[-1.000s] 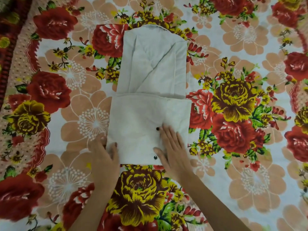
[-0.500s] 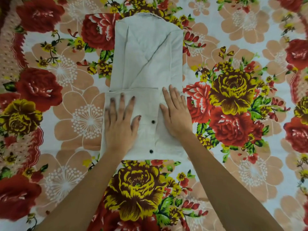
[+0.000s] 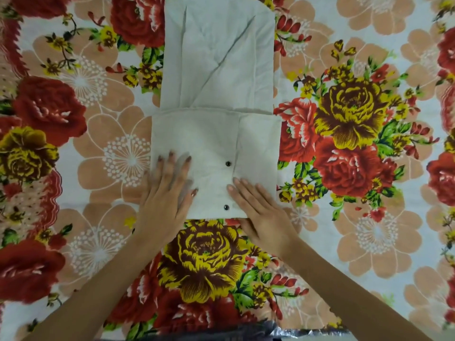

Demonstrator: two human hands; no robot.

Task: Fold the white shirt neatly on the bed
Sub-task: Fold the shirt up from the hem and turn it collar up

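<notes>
The white shirt (image 3: 216, 77) lies flat on the bed as a long narrow strip, sleeves folded in. Its near end is folded up over itself into a wider panel with two dark buttons showing. My left hand (image 3: 167, 195) lies palm down on the panel's near left corner, fingers spread and slightly blurred. My right hand (image 3: 256, 207) rests flat on the near right corner, fingers pointing up and left toward the lower button. Neither hand grips the cloth.
The bed is covered by a floral sheet (image 3: 344, 119) with red, yellow and peach flowers on all sides of the shirt. A dark strip (image 3: 246, 334) shows at the bottom edge of the view.
Both hands have slid back toward me over the folded panel, from its far edge down to its near corners. The view has shifted, so the shirt sits higher in frame.
</notes>
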